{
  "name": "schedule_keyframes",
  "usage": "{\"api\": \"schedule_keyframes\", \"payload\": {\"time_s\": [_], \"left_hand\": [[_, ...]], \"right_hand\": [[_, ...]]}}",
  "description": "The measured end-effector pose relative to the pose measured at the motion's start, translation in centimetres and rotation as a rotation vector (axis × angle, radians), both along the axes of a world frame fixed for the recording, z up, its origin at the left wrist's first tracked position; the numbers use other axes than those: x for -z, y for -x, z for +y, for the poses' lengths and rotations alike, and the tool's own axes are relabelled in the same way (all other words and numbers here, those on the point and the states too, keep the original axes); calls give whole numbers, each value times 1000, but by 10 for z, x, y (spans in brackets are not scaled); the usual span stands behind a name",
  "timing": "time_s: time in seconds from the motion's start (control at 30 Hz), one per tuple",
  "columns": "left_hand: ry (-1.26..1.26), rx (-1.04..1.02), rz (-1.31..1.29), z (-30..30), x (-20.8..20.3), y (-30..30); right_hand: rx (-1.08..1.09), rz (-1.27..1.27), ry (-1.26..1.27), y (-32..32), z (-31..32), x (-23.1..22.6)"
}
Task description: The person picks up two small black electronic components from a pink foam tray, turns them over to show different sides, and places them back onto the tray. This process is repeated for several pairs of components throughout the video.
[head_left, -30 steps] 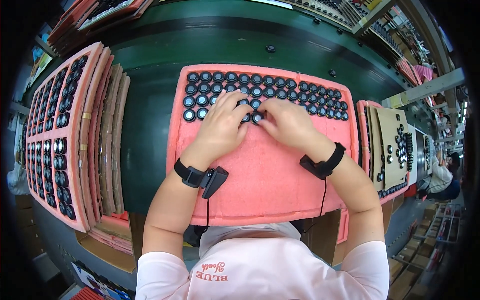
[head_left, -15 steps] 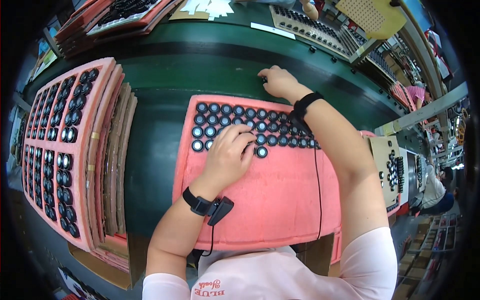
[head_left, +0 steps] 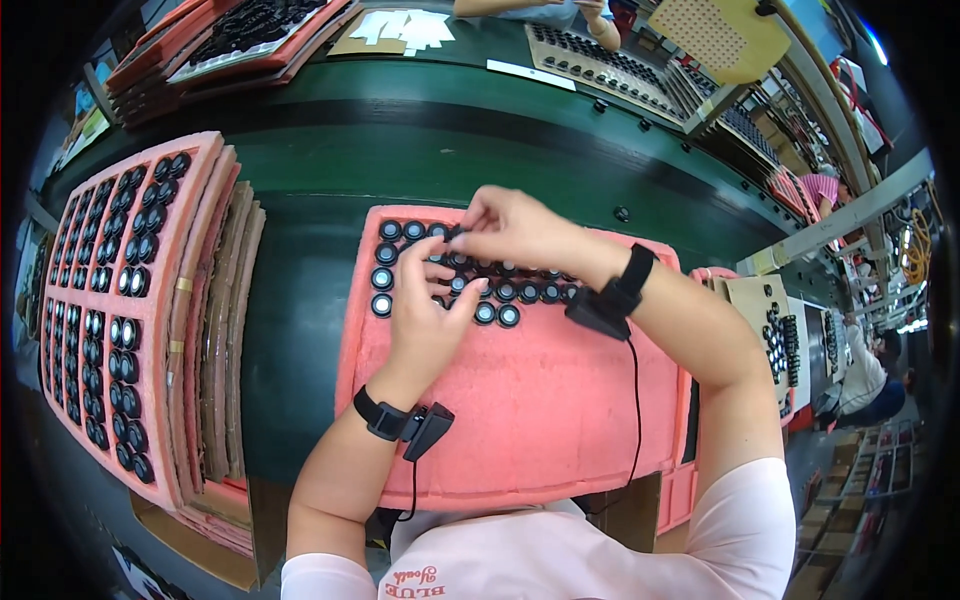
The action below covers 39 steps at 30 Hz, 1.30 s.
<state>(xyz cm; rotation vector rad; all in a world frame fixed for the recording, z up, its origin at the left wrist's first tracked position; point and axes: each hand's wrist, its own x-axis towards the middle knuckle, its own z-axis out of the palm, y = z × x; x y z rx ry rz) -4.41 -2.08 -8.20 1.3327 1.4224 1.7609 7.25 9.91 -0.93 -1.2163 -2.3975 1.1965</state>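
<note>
Currently, at far left, a tilted pink tray (head_left: 163, 340) is filled with dark round parts. Centrally, a flat foam tray (head_left: 520, 420) carries black discs (head_left: 383, 280) with pale, shiny centres across its upper stretch; their lowest row stops short, with plain pink foam below. The left hand (head_left: 430, 310) curls over these rows, fingertips meeting the right hand (head_left: 520, 237); I cannot tell whether either grips a disc. Farther right, a loose piece (head_left: 621, 213) lies on green surface (head_left: 350, 150).

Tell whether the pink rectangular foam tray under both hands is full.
Partly full: the tray holds round black pieces in far rows; its near part is bare.
</note>
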Motion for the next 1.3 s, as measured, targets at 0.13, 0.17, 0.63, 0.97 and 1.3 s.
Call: {"api": "schedule_keyframes", "payload": {"time_s": [0.13, 0.17, 0.63, 0.97, 1.3], "left_hand": [[25, 107, -45, 0, 4, 2], [19, 122, -6, -1, 4, 3], [-51, 164, 136, -4, 2, 3], [-76, 215, 191, -6, 1, 5], [-70, 339, 116, -24, -42, -26]], "right_hand": [[-76, 139, 104, -19, -21, 4], [-92, 118, 83, -24, -22, 1], [217, -617, -479, -181, 120, 69], [349, 332, -24, -124, 8, 26], [384, 932, 402, -120, -135, 33]]}}
